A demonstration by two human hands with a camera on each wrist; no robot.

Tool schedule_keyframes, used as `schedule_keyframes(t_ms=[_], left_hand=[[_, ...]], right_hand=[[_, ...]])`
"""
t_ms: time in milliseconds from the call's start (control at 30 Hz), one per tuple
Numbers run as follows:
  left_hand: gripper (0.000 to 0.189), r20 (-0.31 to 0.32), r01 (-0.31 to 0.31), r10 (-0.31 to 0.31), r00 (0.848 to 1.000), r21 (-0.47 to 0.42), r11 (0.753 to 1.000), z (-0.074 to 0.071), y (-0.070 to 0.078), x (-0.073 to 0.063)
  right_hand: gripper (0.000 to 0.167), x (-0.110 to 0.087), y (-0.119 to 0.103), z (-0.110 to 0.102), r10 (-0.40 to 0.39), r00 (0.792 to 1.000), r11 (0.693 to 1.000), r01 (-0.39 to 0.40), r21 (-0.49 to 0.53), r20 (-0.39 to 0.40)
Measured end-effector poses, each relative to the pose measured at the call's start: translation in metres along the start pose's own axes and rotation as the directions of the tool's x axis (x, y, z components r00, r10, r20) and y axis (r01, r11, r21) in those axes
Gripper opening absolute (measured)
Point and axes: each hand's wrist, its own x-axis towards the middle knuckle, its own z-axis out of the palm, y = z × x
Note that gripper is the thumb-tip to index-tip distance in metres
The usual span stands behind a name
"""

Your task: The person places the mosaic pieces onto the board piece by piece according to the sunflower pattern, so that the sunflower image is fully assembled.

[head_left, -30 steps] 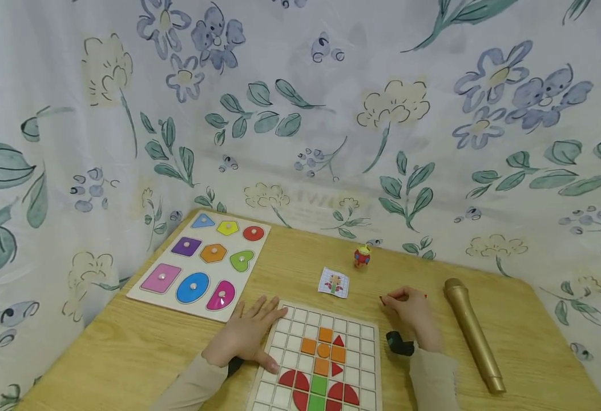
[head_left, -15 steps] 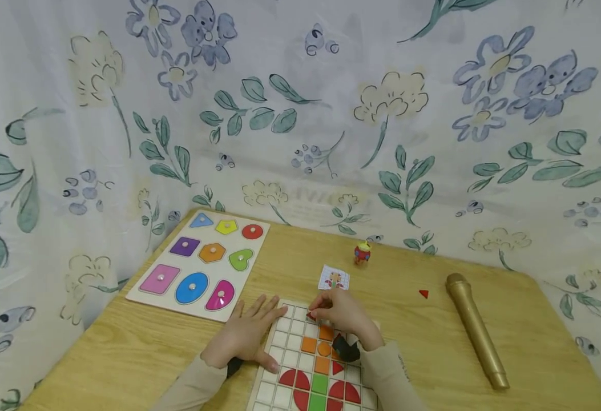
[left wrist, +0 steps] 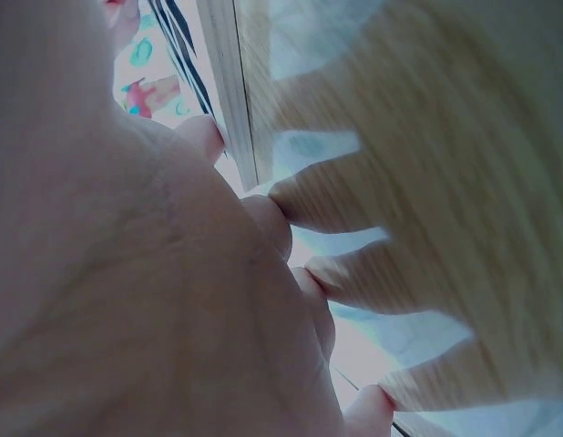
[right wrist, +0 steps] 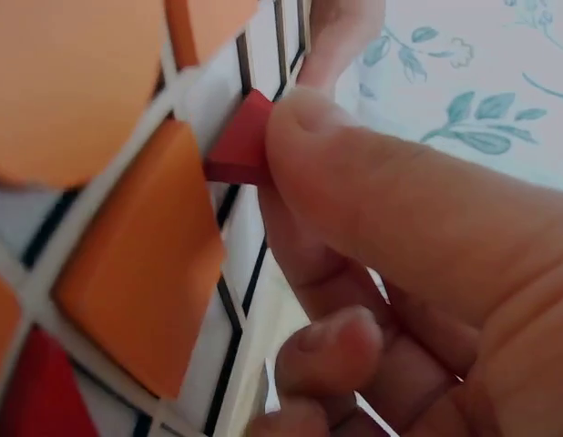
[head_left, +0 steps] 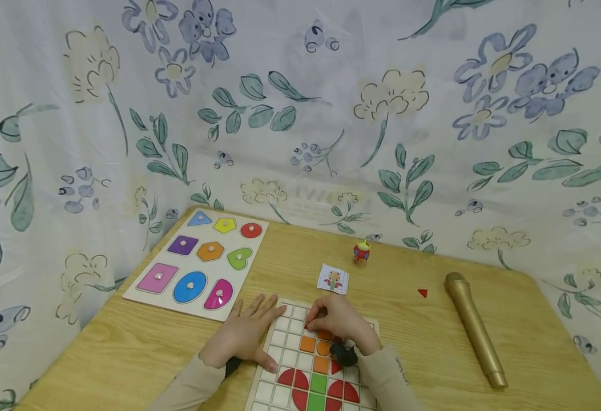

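Between thumb and forefinger my right hand point(head_left: 338, 318) pinches a small red triangle point(right wrist: 243, 141) at a grid cell near the orange pieces. The gridded puzzle board point(head_left: 282, 323) lies at the front of the table, with orange squares point(head_left: 307, 344), an orange circle, red curved pieces point(head_left: 294, 379) and a green strip point(head_left: 318, 383) in its cells. Spread fingers of my left hand point(head_left: 242, 335) rest at the board's left edge, the thumb over the rim. In the left wrist view the left hand point(left wrist: 172, 255) lies against the board's side, its underside hidden.
A shape board point(head_left: 192, 268) with knobbed pieces lies at the left. Behind the grid sit a printed pattern card point(head_left: 333, 279) and a small toy figure point(head_left: 361, 251). To the right are a loose red triangle point(head_left: 423, 293) and a gold microphone point(head_left: 475, 329). A floral curtain point(head_left: 300, 114) hangs behind.
My right hand has carried one red triangle from the right side of the table onto the board, then settled slightly lower there. The left hand has stayed on the board's edge.
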Motion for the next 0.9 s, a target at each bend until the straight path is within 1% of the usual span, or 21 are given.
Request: schedule_keyframes(t_ms=[67,300,400,533,767,900], left_hand=[[0.112,-0.002,-0.001,0.001,1.000,0.001,1.000,0.0008,-0.0003,0.0001],[0.111,-0.003,-0.007,0.007,1.000,-0.008,1.000,0.0023,-0.0005,-0.0009],[0.111,-0.004,-0.010,0.010,1.000,-0.014,1.000,0.0015,0.0003,-0.0013],[0.111,-0.004,-0.019,0.019,1.000,-0.015,1.000,0.0006,0.0010,-0.0005],[0.111,-0.007,-0.028,0.028,1.000,0.000,1.000,-0.0006,-0.0007,0.0018],[0.111,-0.007,-0.018,0.018,1.000,0.000,1.000,-0.0007,-0.0018,0.0008]], right_hand=[[0.007,-0.0005,0.0006,0.0004,-0.001,1.000,1.000,0.001,0.014,-0.004],[0.008,-0.0042,0.0038,0.0015,0.052,0.998,0.986,-0.055,0.155,0.026],[0.010,-0.0050,0.0045,0.0016,0.052,0.998,0.987,-0.055,0.152,0.025],[0.011,-0.0051,0.0057,0.0006,0.059,0.998,0.993,-0.060,0.103,0.015],[0.012,-0.0047,0.0047,0.0007,0.067,0.998,0.995,-0.067,0.069,0.002],[0.012,-0.0038,0.0048,0.0004,0.041,0.999,0.998,-0.042,0.051,0.017]])
